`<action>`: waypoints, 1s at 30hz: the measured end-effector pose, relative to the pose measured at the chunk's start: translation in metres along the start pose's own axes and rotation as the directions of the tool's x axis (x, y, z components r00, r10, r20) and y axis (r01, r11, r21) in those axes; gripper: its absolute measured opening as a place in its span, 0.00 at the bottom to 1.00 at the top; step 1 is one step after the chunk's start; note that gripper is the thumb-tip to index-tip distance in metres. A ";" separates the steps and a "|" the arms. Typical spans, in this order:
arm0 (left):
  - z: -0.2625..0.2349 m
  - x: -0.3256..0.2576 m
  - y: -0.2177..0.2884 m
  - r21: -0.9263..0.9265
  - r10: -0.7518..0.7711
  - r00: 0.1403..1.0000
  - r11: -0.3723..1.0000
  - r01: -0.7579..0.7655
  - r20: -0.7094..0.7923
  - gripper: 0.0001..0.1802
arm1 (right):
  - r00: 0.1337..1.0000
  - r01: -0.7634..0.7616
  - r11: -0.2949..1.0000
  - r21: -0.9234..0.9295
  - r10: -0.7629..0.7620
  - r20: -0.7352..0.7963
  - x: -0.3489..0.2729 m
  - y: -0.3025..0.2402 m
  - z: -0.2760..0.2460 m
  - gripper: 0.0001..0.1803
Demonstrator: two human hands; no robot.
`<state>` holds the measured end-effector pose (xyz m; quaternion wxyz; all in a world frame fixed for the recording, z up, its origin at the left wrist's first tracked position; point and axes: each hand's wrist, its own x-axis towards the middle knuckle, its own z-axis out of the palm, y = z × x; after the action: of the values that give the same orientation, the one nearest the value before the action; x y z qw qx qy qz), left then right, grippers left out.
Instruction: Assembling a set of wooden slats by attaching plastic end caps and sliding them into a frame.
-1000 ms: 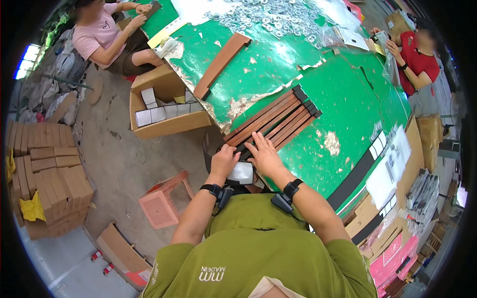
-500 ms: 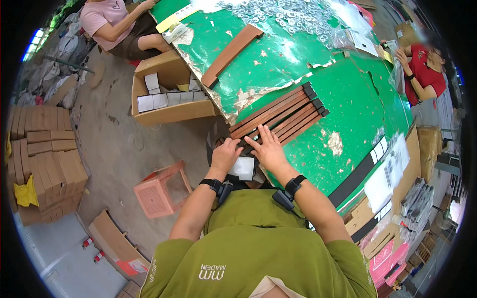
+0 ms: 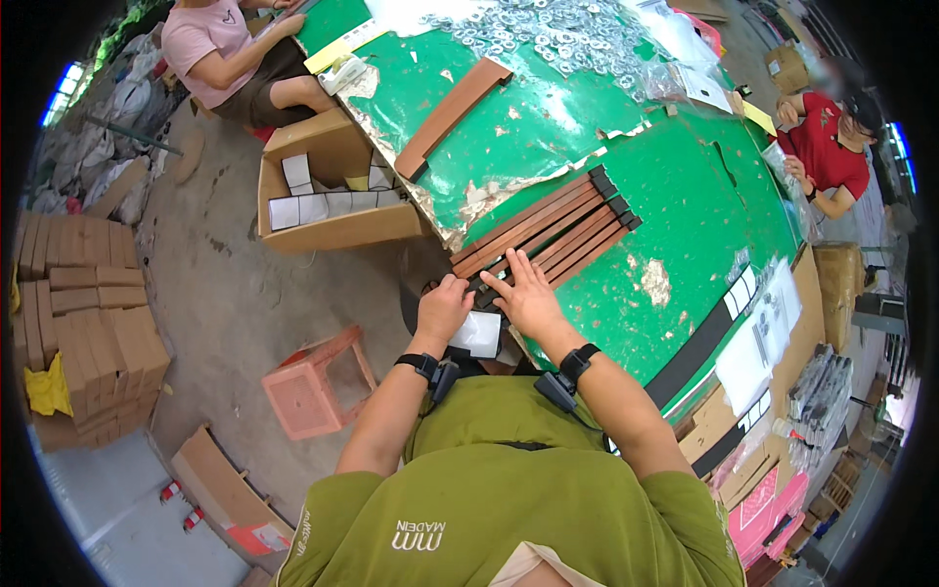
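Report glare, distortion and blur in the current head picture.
Head view: pale glare on the green tabletop, below the pile of metal washers; upper left of the head view: the window is blown out, blue-fringed; head-view rim: fisheye bending, black corners; head-view centre: left hand and right hand look fairly sharp.
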<state>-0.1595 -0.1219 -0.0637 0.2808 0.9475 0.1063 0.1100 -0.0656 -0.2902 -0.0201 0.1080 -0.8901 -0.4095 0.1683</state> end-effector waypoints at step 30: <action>-0.050 0.013 0.002 -0.191 -0.408 0.912 0.900 0.393 -0.046 0.10 | 0.934 0.170 0.775 0.609 0.070 -0.351 -0.014 -0.012 -0.012 0.15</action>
<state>-0.1606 -0.0949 -0.0198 0.3759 0.8710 0.3004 0.0989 -0.0779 -0.2939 -0.0016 0.4759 -0.8061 -0.3270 0.1295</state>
